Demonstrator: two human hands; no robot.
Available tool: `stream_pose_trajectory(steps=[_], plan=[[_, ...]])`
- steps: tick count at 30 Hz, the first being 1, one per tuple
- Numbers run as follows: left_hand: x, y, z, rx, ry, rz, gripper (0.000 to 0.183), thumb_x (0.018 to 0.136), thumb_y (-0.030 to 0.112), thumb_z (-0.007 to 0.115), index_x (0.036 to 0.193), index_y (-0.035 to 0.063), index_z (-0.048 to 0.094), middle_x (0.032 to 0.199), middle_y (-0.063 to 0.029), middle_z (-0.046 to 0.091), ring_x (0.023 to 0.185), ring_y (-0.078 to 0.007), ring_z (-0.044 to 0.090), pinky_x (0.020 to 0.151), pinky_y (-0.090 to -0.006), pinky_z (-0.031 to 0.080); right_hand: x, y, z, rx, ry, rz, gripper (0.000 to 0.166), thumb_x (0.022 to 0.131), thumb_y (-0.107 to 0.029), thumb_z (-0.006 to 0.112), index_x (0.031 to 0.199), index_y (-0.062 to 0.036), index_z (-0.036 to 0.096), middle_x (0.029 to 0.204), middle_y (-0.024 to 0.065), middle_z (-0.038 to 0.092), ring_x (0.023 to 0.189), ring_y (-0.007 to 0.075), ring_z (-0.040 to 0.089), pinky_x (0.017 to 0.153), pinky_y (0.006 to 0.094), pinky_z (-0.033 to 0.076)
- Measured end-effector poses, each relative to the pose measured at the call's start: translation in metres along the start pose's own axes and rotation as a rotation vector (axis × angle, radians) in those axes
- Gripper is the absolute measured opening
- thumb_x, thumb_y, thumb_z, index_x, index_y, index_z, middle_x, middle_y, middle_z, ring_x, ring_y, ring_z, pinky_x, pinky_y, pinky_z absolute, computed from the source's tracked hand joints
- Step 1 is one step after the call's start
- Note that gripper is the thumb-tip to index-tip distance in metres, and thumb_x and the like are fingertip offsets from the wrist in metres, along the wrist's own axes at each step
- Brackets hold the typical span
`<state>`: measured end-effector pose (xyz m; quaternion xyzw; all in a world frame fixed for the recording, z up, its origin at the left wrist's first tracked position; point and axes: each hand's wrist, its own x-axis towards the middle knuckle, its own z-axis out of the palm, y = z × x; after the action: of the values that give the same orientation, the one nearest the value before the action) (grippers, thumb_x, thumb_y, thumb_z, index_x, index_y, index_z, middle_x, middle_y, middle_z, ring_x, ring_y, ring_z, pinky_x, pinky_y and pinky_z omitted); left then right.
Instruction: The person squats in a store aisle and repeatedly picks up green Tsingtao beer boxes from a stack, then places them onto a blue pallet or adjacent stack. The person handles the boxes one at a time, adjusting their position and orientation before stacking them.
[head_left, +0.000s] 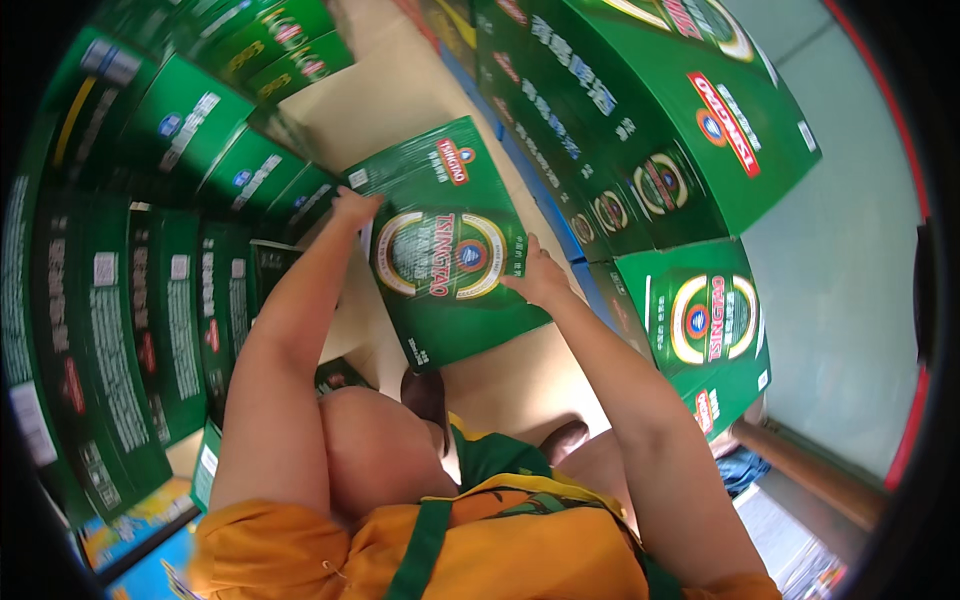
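Before me is a green Tsingtao beer carton (457, 322), turned at a slant above the tan floor, its printed broad face towards me. My left hand (357, 205) grips its left edge near the upper corner. On the opposite side my right hand (541, 274) has its thumb on the carton's face and its fingers over the right edge. The underside is hidden, so I cannot tell whether the carton rests on the floor.
Stacked green beer cartons (184, 120) line the left. More Tsingtao cartons (697, 315) are piled on the right, along a blue strip (536, 172). Tan floor (390, 67) runs between them. A glass panel (825, 300) with a red edge stands at far right, near a brown pole (814, 472).
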<state>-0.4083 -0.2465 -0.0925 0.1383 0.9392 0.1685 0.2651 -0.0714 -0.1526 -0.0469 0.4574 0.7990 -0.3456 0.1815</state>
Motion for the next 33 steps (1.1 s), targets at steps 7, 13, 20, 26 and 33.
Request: stream_pose_trajectory(steps=[7,13,20,26,33], plan=[[-0.141,-0.035,0.048,0.098,-0.140,0.051,0.123,0.055,0.030,0.081,0.133,-0.0112,-0.004,0.132,-0.0340,0.020,0.115,-0.0409,0.040,0.097,-0.0381,0.037,0.032,-0.015,-0.003,-0.090,-0.023,0.013,0.113,0.065,-0.046,0.073,0.140,-0.0052,-0.001,0.119,0.0192,0.049,0.103,0.0304,0.054,0.084,0.0379,0.046],[-0.223,-0.051,0.038,0.098,-0.369,-0.057,0.127,0.054,0.037,0.082,0.134,-0.0114,-0.004,0.130,-0.0323,0.029,0.118,-0.0398,0.040,0.098,-0.0354,0.036,0.040,-0.010,0.007,-0.086,0.001,-0.052,0.111,0.064,-0.044,0.074,0.139,-0.0048,0.002,0.120,0.0204,0.048,0.104,0.0298,0.054,0.084,0.0375,0.046],[-0.233,-0.088,0.017,-0.109,-0.402,0.018,0.105,0.060,0.037,0.079,0.130,-0.0110,0.017,0.125,-0.0266,0.043,0.112,-0.0346,0.048,0.095,-0.0347,0.039,0.014,-0.018,0.012,-0.088,0.029,0.004,0.100,0.067,-0.042,0.073,0.136,-0.0040,0.012,0.119,0.0193,0.049,0.103,0.0299,0.055,0.082,0.0370,0.047],[-0.211,-0.091,0.039,-0.160,-0.008,0.039,0.103,0.060,0.034,0.080,0.130,-0.0107,0.018,0.126,-0.0277,0.040,0.114,-0.0353,0.046,0.097,-0.0359,0.037,-0.021,-0.009,0.032,-0.082,0.024,-0.013,0.101,0.065,-0.042,0.074,0.135,-0.0010,0.014,0.115,0.0183,0.053,0.103,0.0282,0.056,0.080,0.0355,0.048],[-0.250,-0.073,0.058,0.077,0.053,-0.144,0.108,0.066,0.056,0.066,0.135,-0.0065,0.011,0.136,-0.0248,0.027,0.126,-0.0302,0.032,0.100,-0.0437,0.030,-0.018,-0.036,0.028,-0.224,0.227,-0.017,0.099,0.067,-0.039,0.074,0.137,0.0008,0.016,0.140,0.0213,0.024,0.129,0.0348,0.026,0.102,0.0469,0.028]])
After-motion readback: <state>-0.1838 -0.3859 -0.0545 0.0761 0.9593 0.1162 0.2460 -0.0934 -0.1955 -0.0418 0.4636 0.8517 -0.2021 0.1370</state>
